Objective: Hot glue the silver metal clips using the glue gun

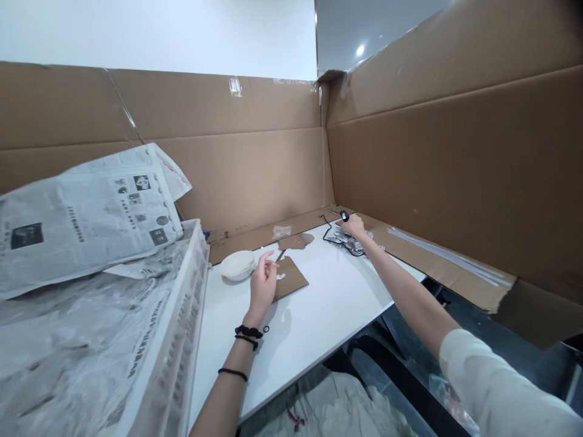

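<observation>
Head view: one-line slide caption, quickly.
Left hand near a white bowl, right hand at a silvery pile on a white table, cardboard walls behind.

Black bands (248, 331), white sleeve (496, 379)

Three bands circle the left forearm (225, 397), the farthest one thick, the others thinner. The sleeve leaves the right forearm (403, 280) bare; pale, creased clothing (339, 406) shows on the near side.

I see one left hand (263, 284), one right hand (354, 226), three dark bands (248, 331), one white bowl (237, 267), one white table (337, 294), one white crate (184, 321) and one tiny dark ring (266, 328). I can't count the shiny bits (337, 237).
</observation>
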### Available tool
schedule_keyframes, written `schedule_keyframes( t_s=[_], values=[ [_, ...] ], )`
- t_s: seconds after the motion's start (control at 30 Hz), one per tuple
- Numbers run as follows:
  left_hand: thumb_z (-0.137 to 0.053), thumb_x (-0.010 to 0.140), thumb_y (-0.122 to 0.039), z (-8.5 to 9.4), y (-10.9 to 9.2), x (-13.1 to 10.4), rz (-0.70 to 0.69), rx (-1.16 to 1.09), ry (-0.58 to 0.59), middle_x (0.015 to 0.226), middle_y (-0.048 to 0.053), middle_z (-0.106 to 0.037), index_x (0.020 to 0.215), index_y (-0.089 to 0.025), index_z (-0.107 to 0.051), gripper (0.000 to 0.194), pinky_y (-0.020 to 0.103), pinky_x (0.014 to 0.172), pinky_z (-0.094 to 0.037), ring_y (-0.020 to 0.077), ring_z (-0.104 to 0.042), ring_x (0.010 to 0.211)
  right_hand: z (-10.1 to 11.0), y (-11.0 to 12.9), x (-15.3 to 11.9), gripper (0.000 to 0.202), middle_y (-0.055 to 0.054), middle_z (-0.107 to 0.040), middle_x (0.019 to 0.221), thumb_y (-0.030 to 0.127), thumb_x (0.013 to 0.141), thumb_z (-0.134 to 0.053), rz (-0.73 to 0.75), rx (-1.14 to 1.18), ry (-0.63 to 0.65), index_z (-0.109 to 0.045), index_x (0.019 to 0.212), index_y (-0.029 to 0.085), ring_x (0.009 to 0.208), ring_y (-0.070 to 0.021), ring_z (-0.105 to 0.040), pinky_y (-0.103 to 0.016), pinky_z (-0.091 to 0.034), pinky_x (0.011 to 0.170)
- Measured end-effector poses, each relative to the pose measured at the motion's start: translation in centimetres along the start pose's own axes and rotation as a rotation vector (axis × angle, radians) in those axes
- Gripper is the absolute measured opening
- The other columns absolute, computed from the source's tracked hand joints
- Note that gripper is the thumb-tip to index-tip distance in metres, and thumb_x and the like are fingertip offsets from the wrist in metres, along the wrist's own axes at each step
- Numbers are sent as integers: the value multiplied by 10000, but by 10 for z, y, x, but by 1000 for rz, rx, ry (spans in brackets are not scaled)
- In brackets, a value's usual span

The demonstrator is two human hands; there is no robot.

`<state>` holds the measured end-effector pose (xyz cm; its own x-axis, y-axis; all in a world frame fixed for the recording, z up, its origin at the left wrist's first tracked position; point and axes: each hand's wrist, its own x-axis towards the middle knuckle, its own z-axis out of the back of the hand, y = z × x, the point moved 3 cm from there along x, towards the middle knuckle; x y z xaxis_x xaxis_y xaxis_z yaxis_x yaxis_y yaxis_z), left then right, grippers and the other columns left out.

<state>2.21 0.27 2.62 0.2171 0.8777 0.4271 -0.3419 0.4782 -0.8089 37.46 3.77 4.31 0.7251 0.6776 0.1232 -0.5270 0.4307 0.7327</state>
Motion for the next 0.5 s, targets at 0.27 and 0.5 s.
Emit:
schedule_keyframes(
  t_s=[0.27,0.5],
  values=[
    [-347,883,-426,30,-7,6,72,219,-111,574,54,-497,457,-190,-389,488,306,730,-373,181,-487,673,34,30,-68,236,7,-457,526,369,733,-592,230,557,116,-498,642,173,489,-107,-411,-236,-313,483],
    [-197,905,-588,39,-24,12,103,-729,114,1285,92,-557,977,-196,-669,618,287,820,-437,180,-537,1013,5,67,-117,307,8,-469,561,457,671,-641,249,966,218,-521,659,174,509,-98,-396,-237,-311,469]
  ],
)
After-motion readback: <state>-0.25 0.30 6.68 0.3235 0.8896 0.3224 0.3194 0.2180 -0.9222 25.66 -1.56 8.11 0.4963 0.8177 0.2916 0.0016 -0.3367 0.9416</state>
